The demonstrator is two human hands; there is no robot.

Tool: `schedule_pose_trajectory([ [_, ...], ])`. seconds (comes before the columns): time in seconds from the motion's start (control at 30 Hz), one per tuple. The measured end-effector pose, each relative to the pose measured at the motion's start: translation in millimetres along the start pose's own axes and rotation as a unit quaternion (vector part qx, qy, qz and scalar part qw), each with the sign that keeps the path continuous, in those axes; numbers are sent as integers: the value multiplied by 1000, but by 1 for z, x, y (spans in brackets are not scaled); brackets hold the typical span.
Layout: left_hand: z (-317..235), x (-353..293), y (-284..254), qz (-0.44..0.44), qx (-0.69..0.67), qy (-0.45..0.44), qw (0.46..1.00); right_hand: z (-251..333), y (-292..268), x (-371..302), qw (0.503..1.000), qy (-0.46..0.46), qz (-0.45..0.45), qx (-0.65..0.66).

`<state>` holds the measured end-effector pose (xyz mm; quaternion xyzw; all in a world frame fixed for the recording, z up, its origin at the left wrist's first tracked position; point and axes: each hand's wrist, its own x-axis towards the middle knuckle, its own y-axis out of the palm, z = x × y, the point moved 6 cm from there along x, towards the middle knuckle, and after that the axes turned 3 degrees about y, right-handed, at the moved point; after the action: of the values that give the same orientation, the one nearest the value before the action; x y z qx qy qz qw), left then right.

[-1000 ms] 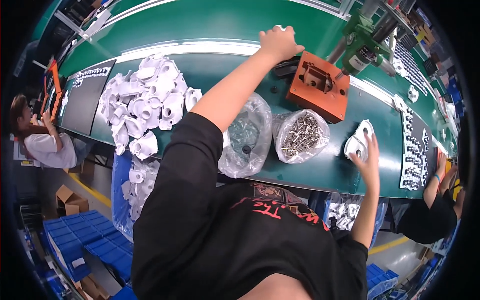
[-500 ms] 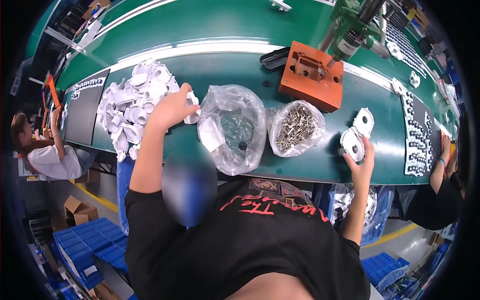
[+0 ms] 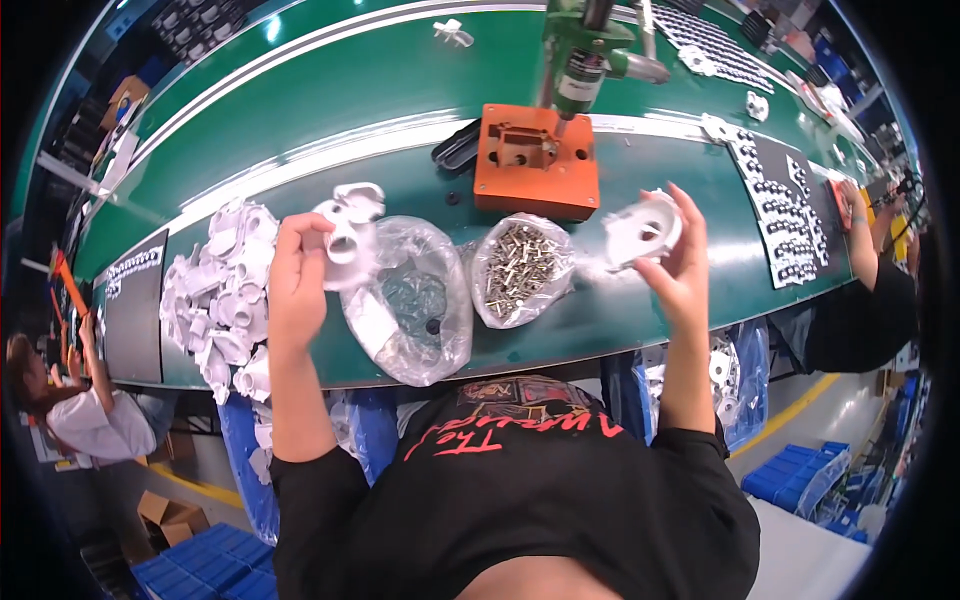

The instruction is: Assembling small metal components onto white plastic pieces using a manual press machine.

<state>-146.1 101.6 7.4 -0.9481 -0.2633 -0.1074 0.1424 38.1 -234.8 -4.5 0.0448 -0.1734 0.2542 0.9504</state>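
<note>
My left hand (image 3: 298,285) is closed on a white plastic part (image 3: 345,240) with round openings, held up beside the pile of white plastic parts (image 3: 225,290). Over on the right, my right hand (image 3: 683,265) grips a white plastic housing (image 3: 632,232) by its edge; a round hole shows in it. Between the hands lie two clear plastic bags on the green bench. One bag (image 3: 455,345) is wide open with a small black piece in it, and the other holds many small metal pins (image 3: 520,270).
An orange fixture block (image 3: 540,185) sits under a green press (image 3: 580,75) at the back. Black-dotted white parts (image 3: 775,215) stand in rows at the right. Blue-lined bins (image 3: 745,400) hang below the bench edge. Co-workers sit at both sides.
My left hand has lifted its white part up from beside the pile. My right hand has raised a white housing off the bench and brought it inward. The view has shifted rightward.
</note>
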Motion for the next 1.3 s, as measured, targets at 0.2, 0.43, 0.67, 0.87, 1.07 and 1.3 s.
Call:
schedule_pose_trajectory([
  [0.2,-41,-7,116,199,-319,84,923,31,87,-2,974,-40,223,24],
  [0.43,-50,-8,135,22,-177,254,951,40,99,-7,969,-19,227,96],
  [0.67,-45,-13,133,-28,-137,251,958,23,109,-11,971,34,225,80],
  [0.87,-41,-10,139,2,-91,222,971,23,102,-7,975,63,171,131],
  [1.07,-40,-8,144,24,-63,228,971,12,100,-10,953,153,183,188],
  [1.3,-38,-5,144,15,-35,230,972,13,96,-6,950,182,185,174],
])
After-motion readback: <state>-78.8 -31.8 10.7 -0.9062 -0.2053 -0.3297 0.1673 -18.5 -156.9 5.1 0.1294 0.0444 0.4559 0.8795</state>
